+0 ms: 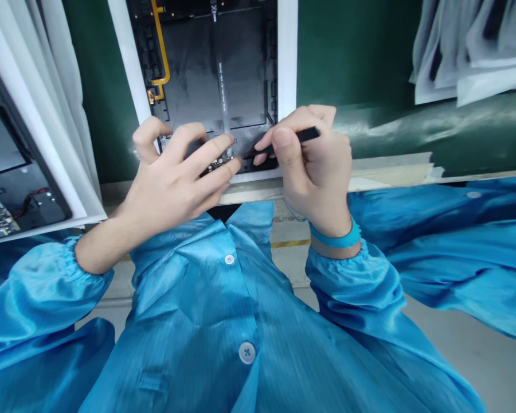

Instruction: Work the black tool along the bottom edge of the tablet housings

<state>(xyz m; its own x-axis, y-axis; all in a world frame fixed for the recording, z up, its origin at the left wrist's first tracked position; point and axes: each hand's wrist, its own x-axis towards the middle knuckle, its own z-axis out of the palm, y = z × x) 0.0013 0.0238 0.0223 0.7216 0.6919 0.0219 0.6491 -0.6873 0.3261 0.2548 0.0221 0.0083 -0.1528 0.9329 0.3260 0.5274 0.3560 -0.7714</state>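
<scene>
An opened tablet-like device (245, 69) lies in front of me, its black inside facing up, with an orange flex cable (161, 46) on its left and a grey printed ribbon cable (222, 86) down the middle. My left hand (176, 169) rests over its near edge with fingers spread, partly covering a small circuit board (217, 165). In my right hand (316, 163) is a slim black pen-like tool (308, 135), pinched between thumb and fingers. Its tip points left toward thin dark red wires (249, 154) beside the board; whether it touches them I cannot tell.
White sheeting (288, 51) lies under the device on a green work surface (348, 69). A second opened device (17, 166) sits on white wrapping at the left. White sheets or sleeves (477, 51) are at the upper right. Blue-clothed people (456, 246) are close on both sides.
</scene>
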